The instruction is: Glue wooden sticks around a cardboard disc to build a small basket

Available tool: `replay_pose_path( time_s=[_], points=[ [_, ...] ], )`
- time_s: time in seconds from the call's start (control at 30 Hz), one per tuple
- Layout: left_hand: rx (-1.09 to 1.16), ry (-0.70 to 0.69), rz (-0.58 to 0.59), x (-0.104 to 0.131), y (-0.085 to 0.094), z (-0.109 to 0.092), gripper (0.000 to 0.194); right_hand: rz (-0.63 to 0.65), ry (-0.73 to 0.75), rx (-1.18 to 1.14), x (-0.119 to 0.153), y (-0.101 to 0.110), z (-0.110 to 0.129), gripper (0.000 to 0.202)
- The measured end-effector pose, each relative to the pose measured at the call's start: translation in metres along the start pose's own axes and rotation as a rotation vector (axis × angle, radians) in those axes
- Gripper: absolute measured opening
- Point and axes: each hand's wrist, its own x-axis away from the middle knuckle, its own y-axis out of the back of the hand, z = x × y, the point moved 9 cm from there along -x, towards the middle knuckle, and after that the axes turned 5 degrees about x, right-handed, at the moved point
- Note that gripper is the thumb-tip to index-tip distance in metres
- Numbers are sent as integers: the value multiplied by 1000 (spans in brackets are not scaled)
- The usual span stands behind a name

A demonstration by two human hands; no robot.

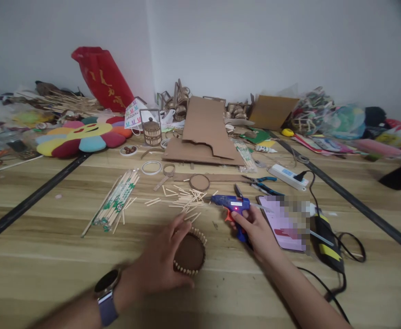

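My left hand [161,256] curves around the left side of a small round cardboard base [189,252], which has short wooden stick pieces standing around its rim. The fingers lie at its far edge and the thumb at its near edge. In my right hand [253,226] is a blue hot glue gun [232,203] with an orange trigger and a lit red light. Its nozzle points left, towards a loose pile of short wooden sticks [189,197]. A flat cardboard ring [199,182] lies just behind those sticks.
Bagged sticks [120,198] lie at left. Pliers [264,186], a power strip [288,177], a phone [282,228] and a yellow-black tool [328,244] with a looping cord are at right. Cardboard sheets [203,121], a small lidded wooden bucket [152,132] and a flower cushion [90,132] stand behind.
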Motion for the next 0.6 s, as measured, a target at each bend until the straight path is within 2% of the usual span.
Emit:
replay_pose_path(
  time_s=[0.13,0.3,0.37,0.5,0.6],
  points=[
    [-47,66,10,-1,-9,4,123,8,-32,-17,7,-2,2,54],
    [-55,84,16,8,-3,10,118,171,-181,-173,22,-29,-6,48],
    [-56,92,16,13,-1,13,116,173,-204,-168,23,-34,-12,48],
    [-43,91,3,10,3,18,113,3,-5,-6,17,-17,0,50],
    [-46,115,-36,-1,13,29,110,-18,111,151,19,-9,16,52]
  ],
)
